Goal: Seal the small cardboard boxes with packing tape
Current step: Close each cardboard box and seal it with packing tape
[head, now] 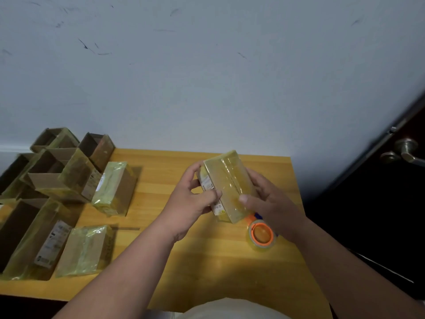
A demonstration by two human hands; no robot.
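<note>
A small cardboard box covered in glossy yellowish tape is held above the wooden table, tilted with its long side running away from me. My left hand grips its left side with curled fingers. On the right, my right hand holds the other side, its thumb pressing on the taped top face. A tape dispenser with an orange core and a clear roll lies on the table just below the box, partly hidden by my right hand.
Two taped shut boxes lie left of centre. Several open boxes crowd the table's left side. A wall rises behind the table. A dark door with a metal handle stands at the right.
</note>
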